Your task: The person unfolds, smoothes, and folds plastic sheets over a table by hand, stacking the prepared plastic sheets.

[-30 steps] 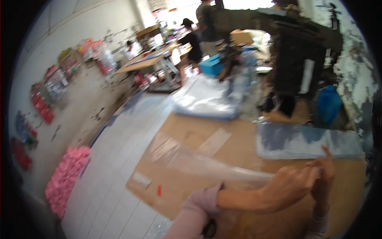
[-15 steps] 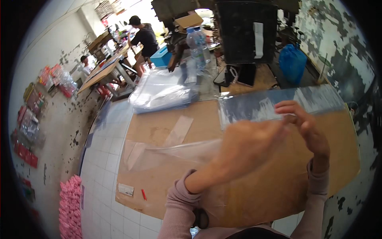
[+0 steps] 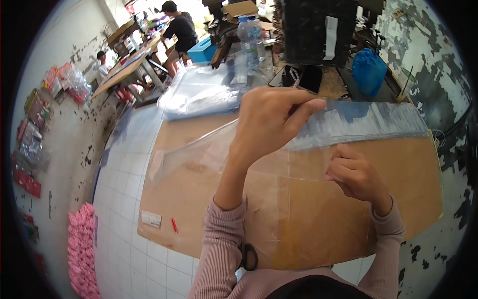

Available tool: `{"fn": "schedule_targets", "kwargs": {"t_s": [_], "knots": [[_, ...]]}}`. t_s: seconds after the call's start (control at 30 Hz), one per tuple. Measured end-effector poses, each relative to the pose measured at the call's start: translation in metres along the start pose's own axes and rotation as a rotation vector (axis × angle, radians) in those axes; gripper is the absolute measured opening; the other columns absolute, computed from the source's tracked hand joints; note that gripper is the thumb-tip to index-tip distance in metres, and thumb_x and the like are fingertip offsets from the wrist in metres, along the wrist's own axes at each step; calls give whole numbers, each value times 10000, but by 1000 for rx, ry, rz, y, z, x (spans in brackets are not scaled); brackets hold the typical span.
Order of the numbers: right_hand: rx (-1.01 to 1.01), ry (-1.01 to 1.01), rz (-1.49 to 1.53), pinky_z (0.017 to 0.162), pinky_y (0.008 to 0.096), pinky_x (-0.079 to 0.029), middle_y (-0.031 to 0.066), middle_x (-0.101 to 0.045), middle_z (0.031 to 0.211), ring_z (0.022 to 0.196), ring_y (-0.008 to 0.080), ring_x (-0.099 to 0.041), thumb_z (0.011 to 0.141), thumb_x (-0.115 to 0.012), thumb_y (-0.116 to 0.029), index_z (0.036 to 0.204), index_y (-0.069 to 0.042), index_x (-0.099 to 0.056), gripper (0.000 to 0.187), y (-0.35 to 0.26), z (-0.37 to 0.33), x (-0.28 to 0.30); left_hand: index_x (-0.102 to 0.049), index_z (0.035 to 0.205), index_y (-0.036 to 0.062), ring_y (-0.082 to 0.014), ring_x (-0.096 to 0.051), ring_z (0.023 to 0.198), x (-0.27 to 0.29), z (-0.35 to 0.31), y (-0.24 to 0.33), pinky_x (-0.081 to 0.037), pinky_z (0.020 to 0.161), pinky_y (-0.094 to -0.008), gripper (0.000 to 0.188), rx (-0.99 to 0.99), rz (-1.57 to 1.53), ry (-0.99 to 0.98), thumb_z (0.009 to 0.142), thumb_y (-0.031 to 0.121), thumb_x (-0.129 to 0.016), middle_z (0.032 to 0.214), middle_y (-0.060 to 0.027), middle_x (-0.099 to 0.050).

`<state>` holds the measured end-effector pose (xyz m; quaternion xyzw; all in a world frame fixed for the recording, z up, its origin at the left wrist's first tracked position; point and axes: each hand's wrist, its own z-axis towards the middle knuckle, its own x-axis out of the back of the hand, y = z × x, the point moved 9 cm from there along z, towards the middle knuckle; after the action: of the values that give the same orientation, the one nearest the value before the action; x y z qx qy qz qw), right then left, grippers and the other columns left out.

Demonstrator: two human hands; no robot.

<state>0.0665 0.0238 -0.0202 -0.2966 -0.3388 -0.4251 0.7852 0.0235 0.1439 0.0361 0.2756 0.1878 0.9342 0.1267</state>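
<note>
My left grip (image 3: 271,122) is raised, thumb pressed against the bent forefinger, pinching the clear plastic sheet (image 3: 209,144), whose lifted edge slants up to it from the left; the back of my hand hides the very spot where the film is caught. The rest of the sheet spreads to the left of and below that grip, over the brown worktop (image 3: 408,199). My right grip (image 3: 356,172) hangs lower and to the right, well apart from the left one, its fingers curled inward; I cannot tell whether any film is caught between them. Just beyond my right grip lies a flat stack of clear plastic (image 3: 368,122), partly covered by my left thumb from where I look. Ahead and to the left of my left grip rests a shiny pile of clear plastic (image 3: 199,94), with two plastic bottles (image 3: 249,42) standing behind it. Directly beyond my left fingertips is a dark phone (image 3: 311,78), and farther right, past the stack, a blue bag (image 3: 369,72). Well below and left of my left grip, a small red piece (image 3: 174,225) lies near a pale label (image 3: 151,219), both on the worktop.
</note>
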Motion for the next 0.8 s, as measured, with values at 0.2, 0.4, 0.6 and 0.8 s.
{"fn": "schedule_targets", "kwargs": {"t_s": [0.2,0.4,0.6,0.8], "knots": [[-91,-210,160,530,308,-349,74,-424,564,596,220,-422,644,-599,-3,648,-28,-486,116,-13,-4,-14,-570,567,48,-184,-385,371,15,-17,16,-290,383,-287,258,-262,167,166,765,213,-587,441,-88,-430],[-146,-511,116,682,367,-369,73,-486,618,657,240,-455,707,-585,-107,645,-67,-531,92,-9,-113,-42,-612,639,9,-62,-379,434,192,-78,-105,-293,428,-252,316,414,388,1009,801,270,-536,431,-15,-454],[-409,-384,97,754,364,-374,80,-521,783,732,255,-458,709,-624,-218,816,-49,-528,221,25,-97,-53,-488,572,134,-183,-449,438,122,-51,8,-317,451,-312,254,-25,699,856,780,266,-550,515,-6,-457],[-735,-135,1447,846,344,-384,101,-504,1074,907,235,-496,809,-533,-223,1152,1,-418,425,14,-57,-78,-470,559,100,-154,-450,507,-18,-86,98,-335,453,-293,112,-325,450,301,591,160,-560,534,-12,-415]]}}
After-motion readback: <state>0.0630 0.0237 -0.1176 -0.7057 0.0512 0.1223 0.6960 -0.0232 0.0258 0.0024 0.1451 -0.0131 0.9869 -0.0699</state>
